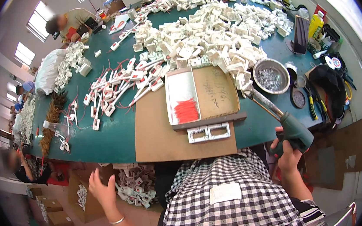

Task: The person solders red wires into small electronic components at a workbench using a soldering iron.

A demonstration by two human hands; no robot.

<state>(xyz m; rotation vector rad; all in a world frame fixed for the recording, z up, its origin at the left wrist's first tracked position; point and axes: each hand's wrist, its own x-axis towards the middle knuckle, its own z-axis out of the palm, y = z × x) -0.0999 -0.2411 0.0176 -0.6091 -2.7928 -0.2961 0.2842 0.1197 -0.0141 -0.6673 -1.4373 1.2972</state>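
My right hand (pixel 287 154) is wrapped round the handle of a green pistol-grip power tool (pixel 295 132) at the table's near right. The tool's long metal shaft slants up and left, its tip beside the white plastic pieces next to a metal bowl (pixel 271 76) of small shiny parts. Off the table's front edge, at lower left, my left hand (pixel 104 191) is open with fingers apart and holds nothing. Two white rectangular frames (pixel 209 133) lie side by side on a cardboard sheet (pixel 157 135), against a dark bar (pixel 210 121). Behind the bar, a shallow box (pixel 179 72) holds short red pieces (pixel 186 110).
A large heap of white plastic housings (pixel 199 32) covers the table's far middle. White assemblies with red wires (pixel 117 84) lie at left. Pliers (pixel 311 107), a yellow bottle (pixel 315 25) and other tools crowd the right side. Other people sit at the far left.
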